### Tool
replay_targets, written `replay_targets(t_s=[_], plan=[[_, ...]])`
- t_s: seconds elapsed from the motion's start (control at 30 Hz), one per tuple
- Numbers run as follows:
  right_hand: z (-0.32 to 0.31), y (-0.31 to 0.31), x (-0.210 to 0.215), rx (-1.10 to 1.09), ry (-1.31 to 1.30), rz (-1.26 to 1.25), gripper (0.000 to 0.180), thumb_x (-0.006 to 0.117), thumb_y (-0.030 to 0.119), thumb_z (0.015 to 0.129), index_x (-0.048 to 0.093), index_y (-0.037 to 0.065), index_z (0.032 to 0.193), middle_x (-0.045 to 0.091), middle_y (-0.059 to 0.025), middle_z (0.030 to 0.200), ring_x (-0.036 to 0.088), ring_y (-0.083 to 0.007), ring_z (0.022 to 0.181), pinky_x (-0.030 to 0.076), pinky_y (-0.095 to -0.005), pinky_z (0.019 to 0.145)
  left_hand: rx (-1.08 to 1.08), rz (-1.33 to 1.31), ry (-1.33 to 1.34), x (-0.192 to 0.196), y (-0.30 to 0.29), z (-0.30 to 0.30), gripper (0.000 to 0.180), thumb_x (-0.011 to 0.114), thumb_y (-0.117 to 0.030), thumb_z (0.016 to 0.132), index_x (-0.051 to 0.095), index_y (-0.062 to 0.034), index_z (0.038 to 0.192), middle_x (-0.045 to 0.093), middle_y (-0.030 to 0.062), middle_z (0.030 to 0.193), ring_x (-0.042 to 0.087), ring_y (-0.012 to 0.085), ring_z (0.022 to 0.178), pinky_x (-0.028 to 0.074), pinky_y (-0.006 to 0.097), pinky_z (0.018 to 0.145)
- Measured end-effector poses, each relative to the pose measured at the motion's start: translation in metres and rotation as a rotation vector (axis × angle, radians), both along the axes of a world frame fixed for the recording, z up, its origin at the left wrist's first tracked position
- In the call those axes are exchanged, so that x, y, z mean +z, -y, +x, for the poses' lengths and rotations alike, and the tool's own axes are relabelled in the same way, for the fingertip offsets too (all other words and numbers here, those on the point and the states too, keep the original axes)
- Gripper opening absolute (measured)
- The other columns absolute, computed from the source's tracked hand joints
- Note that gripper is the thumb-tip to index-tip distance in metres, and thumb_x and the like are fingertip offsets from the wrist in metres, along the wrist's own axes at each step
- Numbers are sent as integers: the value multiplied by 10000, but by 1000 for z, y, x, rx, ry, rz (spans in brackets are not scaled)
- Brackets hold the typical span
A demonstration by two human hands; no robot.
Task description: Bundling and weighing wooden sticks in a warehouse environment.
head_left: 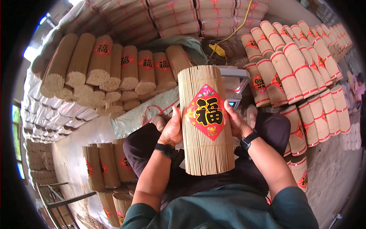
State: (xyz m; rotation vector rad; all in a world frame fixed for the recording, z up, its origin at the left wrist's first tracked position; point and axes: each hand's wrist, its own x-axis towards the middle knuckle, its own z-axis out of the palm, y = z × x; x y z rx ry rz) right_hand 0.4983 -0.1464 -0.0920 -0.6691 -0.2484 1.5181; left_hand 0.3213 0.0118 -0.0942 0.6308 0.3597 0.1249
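Note:
A thick bundle of thin tan sticks (pixel 207 158) stands upright between my hands, over my lap. Thin ties run round it near the top and bottom, and a red diamond label (pixel 206 113) with a large black character lies across its middle. My left hand (pixel 172 129) presses its left side, thumb pointing up, other fingers mostly hidden behind. On the opposite side my right hand (pixel 237 123) holds it, the thumb by the label's right corner. Behind the bundle, partly covered by it, is a pale weighing scale (pixel 232 76) with a small lit display.
Similar bundles lie stacked at the far left (pixel 100 63). Red-banded bundles (pixel 286 74) fill the right side, and several stand at the lower left (pixel 108 162). A yellow cable (pixel 244 21) drops to a yellow plug piece (pixel 217 50). A dark metal frame (pixel 57 200) stands lower left.

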Motion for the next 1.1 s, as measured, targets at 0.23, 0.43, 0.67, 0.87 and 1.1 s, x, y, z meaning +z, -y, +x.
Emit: replay_targets(t_s=[0.23, 0.43, 0.67, 0.87, 1.1], plan=[[1, 3, -16, -27, 114, -58, 713, 678, 518, 801, 485, 15, 1267, 607, -109, 1186, 588, -187, 1077, 489, -346, 920, -166, 87, -67, -5, -2, 15, 872, 716, -506, 777, 339, -19, 1394, 504, 109, 1323, 503, 217, 1193, 422, 367, 1005], [9, 15, -26, -27, 153, -70, 781, 711, 531, 767, 438, 34, 1305, 585, -94, 1211, 567, -178, 1101, 477, -341, 931, -107, 65, -119, -46, 8, 23, 814, 722, -450, 794, 364, -2, 1372, 530, 96, 1290, 527, 196, 1146, 426, 344, 987], [25, 28, -58, -90, 131, -117, 809, 722, 523, 761, 407, 43, 1330, 580, -89, 1210, 557, -181, 1116, 475, -338, 932, -127, 92, -137, -65, 16, 49, 789, 719, -437, 800, 377, 0, 1361, 541, 92, 1271, 538, 189, 1125, 433, 334, 971], [44, 38, -87, -124, 57, -154, 743, 711, 513, 773, 465, 29, 1281, 603, -86, 1187, 581, -170, 1075, 484, -332, 914, -136, 120, -186, -90, 22, 73, 761, 696, -450, 816, 398, 3, 1350, 543, 102, 1270, 548, 187, 1115, 445, 334, 955], [63, 31, -118, -136, -22, -195, 644, 685, 484, 810, 522, 30, 1237, 627, -92, 1156, 598, -166, 1044, 492, -332, 893, -117, 141, -234, -110, 18, 96, 748, 662, -460, 838, 389, 11, 1352, 552, 103, 1261, 561, 189, 1099, 450, 333, 945]])
